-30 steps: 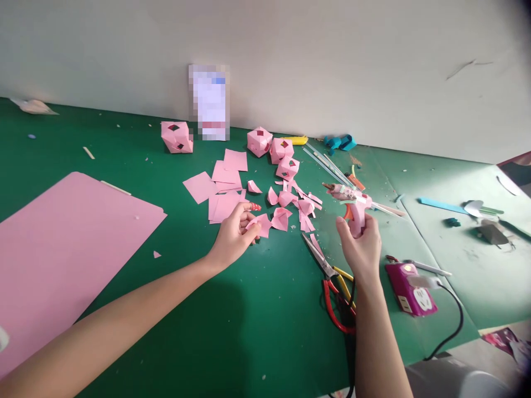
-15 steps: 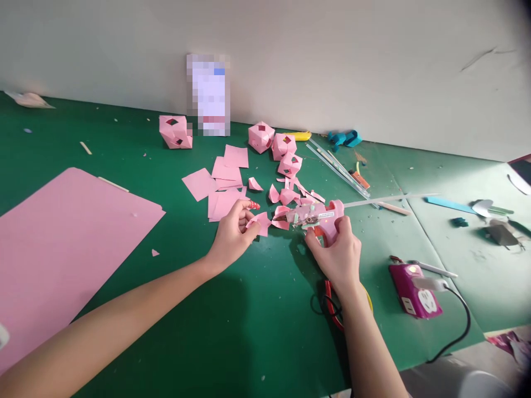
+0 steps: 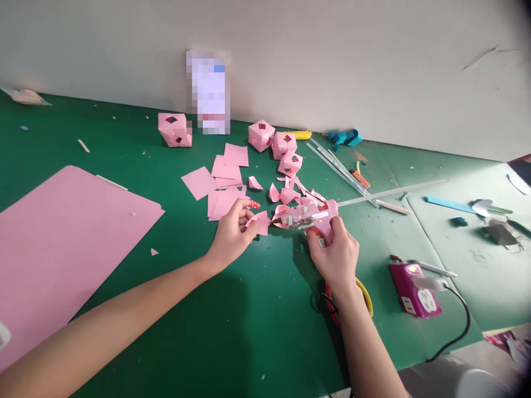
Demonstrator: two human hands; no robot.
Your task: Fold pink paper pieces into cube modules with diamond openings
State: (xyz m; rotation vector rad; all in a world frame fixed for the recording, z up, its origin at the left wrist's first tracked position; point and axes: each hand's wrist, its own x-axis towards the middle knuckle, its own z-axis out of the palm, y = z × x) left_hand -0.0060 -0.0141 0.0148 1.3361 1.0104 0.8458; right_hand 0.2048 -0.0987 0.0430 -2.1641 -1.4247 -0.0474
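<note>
Between the two hands, in the head view, a small pink paper piece (image 3: pixel 261 223) meets or nearly meets the nozzle of a pink glue gun (image 3: pixel 309 215); whether they touch cannot be told. The left hand (image 3: pixel 233 231) is nearly closed, thumb and fingers pinching the paper by its near side, probably so that its far edge stays exposed and the fingers keep off the hot tip. The right hand (image 3: pixel 337 250) is wrapped round the gun's grip, keeping the nozzle level and aimed leftward; whether the trigger is pressed cannot be told. A clear glue stick (image 3: pixel 394 192) juts from the gun's rear, well past the right hand, so it needs space on that side.

Pink squares (image 3: pixel 226 202) lie just beyond the left hand, with folded pieces (image 3: pixel 289 195) behind the nozzle, likely for easy reach. Red and yellow handles (image 3: pixel 366 298) show under the right wrist and could snag it. Green bench (image 3: pixel 199 337) stretches between the forearms, seemingly room for drawing back; its near edge passes beneath the right forearm.
</note>
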